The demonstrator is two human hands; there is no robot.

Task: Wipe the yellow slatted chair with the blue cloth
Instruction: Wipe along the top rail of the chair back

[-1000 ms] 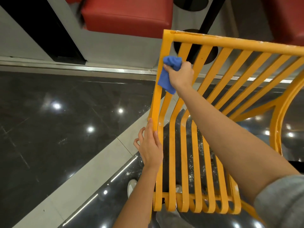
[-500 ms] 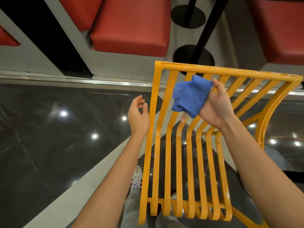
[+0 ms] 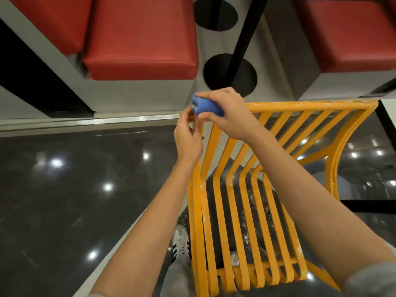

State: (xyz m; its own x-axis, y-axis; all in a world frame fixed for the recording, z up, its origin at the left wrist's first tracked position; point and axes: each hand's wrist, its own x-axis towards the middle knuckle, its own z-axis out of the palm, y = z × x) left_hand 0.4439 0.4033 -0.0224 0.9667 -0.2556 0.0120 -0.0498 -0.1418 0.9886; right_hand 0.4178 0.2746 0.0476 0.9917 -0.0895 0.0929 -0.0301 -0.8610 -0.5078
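Head view. The yellow slatted chair [image 3: 252, 189] stands directly below the camera, its backrest top rail [image 3: 310, 105] running from the upper left corner toward the right. The blue cloth [image 3: 206, 107] sits bunched at that left corner of the rail. The right hand [image 3: 230, 113] covers it from above, fingers curled over the wad, apparently to press the fabric onto the rail so that a stroke along the bar can follow. The left hand [image 3: 187, 136] is raised just beside the corner; its thumb and fingertips [image 3: 186, 114] appear to pinch the cloth's near edge, probably to tuck or regather it into a firmer pad, though motion blur leaves the exact contact uncertain. Pale specks show on the leftmost slat and the dark floor [image 3: 64, 200] beneath. A white sneaker [image 3: 181, 241] shows beside the chair's left edge; red padded seats [image 3: 139, 39] and a black table base [image 3: 230, 75] lie beyond.

Compared with half a second earlier: the cloth then hung loosely open from the right hand in front of the slats and the left hand was free and apart; now the cloth is compacted at the corner with both hands on it.
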